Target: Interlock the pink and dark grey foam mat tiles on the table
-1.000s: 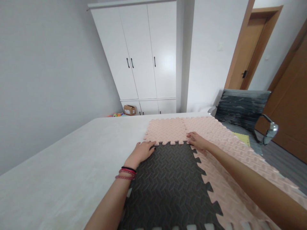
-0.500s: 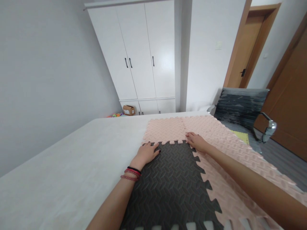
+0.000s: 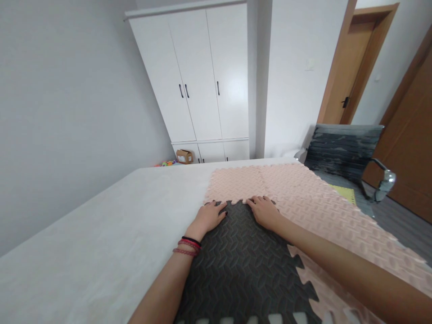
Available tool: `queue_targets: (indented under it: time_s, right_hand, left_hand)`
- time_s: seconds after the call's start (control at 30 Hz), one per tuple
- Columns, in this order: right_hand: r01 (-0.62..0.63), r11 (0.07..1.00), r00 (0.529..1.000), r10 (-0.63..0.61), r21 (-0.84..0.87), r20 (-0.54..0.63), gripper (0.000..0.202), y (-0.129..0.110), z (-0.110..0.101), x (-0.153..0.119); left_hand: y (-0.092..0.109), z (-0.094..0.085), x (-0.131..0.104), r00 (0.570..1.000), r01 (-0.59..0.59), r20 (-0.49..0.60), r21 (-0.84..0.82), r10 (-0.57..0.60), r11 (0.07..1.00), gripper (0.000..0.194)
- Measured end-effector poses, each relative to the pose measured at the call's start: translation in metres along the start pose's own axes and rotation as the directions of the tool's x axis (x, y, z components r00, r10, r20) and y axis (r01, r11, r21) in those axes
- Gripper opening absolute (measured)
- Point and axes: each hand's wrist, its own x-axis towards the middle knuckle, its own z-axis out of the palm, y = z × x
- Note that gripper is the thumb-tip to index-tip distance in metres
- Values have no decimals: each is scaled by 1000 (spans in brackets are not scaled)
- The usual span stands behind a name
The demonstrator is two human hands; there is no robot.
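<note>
Both left hand (image 3: 209, 217) and right hand (image 3: 265, 212) rest unclenched on black tile (image 3: 243, 274); far edge set against pink tile (image 3: 236, 182), right-edge interlock unclear.

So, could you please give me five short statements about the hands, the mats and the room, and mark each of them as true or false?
1. The left hand touches the dark mat. True.
2. The right hand grasps a chair. False: it is at the dark mat's far edge, next to the pink mats.
3. Bracelets are on the left wrist. True.
4. The upper doors of the wardrobe are wide open. False: they are shut.
5. Pink mats lie beyond the dark mat and to its right. True.
</note>
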Motion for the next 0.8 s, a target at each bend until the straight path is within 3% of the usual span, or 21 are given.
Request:
queue_targets:
  time_s: [0.33,0.5,0.63,0.8]
  right_hand:
    - [-78,997,993,76,21,88,44,-7,-4,10]
    - [-94,995,985,89,28,145,39,-7,-9,17]
    - [-77,997,989,75,18,126,37,-12,-10,18]
    - [-40,998,994,34,57,106,35,-3,-9,21]
  left_hand:
    - [1,0,1,998,56,-4,29,-56,998,46]
    - [13,-3,3,997,82,-6,46,-82,996,48]
    - [28,-1,6,995,98,-23,73,-97,992,59]
    - [32,3,7,996,91,-34,107,-88,990,56]
